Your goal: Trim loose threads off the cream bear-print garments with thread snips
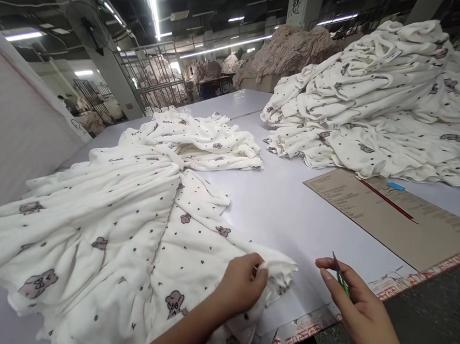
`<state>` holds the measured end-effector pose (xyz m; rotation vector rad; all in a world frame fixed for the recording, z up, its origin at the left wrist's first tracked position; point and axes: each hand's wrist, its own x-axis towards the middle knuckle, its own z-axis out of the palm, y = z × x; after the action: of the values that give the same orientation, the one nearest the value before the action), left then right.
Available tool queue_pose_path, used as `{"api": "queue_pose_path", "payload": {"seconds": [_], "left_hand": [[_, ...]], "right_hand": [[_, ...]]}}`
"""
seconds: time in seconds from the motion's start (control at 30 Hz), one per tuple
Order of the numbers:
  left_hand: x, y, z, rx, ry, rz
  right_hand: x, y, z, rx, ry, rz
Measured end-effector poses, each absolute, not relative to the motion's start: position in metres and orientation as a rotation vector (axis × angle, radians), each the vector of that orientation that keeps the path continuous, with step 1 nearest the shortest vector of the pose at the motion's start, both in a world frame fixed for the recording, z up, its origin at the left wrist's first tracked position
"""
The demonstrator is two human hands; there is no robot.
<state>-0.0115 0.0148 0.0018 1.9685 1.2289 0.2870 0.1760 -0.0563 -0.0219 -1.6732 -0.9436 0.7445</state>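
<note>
White plush fabric (113, 241) printed with small bears and dots spreads in folds over the left half of the table. My left hand (242, 283) is closed on a bunched edge of it, near the table's front. To the right, my right hand (354, 299) holds small green-handled thread snips (341, 277), their dark blades pointing up. The thumb and forefinger curl around the snips, apart from the fabric. A gathered heap of the same fabric (200, 140) lies behind the spread piece.
A tall pile of matching fabric (365, 91) stands at the right. In front of it a brown cardboard sheet (357, 206) carries a red pencil-like stick (387, 199) and a blue tag (395, 186). Torn tape lines the front edge of the table (288, 225).
</note>
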Motion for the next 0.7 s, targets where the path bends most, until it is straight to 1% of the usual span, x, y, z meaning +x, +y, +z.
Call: {"api": "queue_pose_path", "payload": {"seconds": [0.1,0.17,0.23,0.3,0.37,0.43,0.5,0.57,0.63,0.7], "left_hand": [[-0.039,0.015,0.049,1.769,1.14,0.44],[-0.049,0.009,0.08,1.637,1.043,0.644],[-0.055,0.003,0.104,1.637,0.965,0.892],[-0.062,0.002,0.117,1.717,0.979,1.115],[-0.076,0.011,0.118,1.67,1.11,1.257],[-0.096,0.025,0.107,1.621,1.38,1.214],[-0.114,0.038,0.09,1.665,1.635,1.008],[-0.125,0.044,0.073,1.738,1.749,0.802],[-0.124,0.04,0.063,1.777,1.685,0.696],[-0.114,0.03,0.061,1.856,1.449,0.606]], "right_hand": [[0.17,-0.059,-0.019,-1.625,-1.021,0.756],[0.155,-0.057,-0.017,-1.548,-1.105,0.801],[0.136,-0.052,-0.014,-1.454,-1.211,0.866],[0.119,-0.046,-0.012,-1.355,-1.325,0.968],[0.11,-0.04,-0.011,-1.267,-1.403,1.097],[0.108,-0.036,-0.008,-1.202,-1.426,1.222],[0.11,-0.034,-0.005,-1.168,-1.414,1.309],[0.111,-0.033,-0.002,-1.159,-1.393,1.366],[0.108,-0.032,0.003,-1.167,-1.358,1.392],[0.103,-0.033,0.008,-1.178,-1.309,1.398]]}}
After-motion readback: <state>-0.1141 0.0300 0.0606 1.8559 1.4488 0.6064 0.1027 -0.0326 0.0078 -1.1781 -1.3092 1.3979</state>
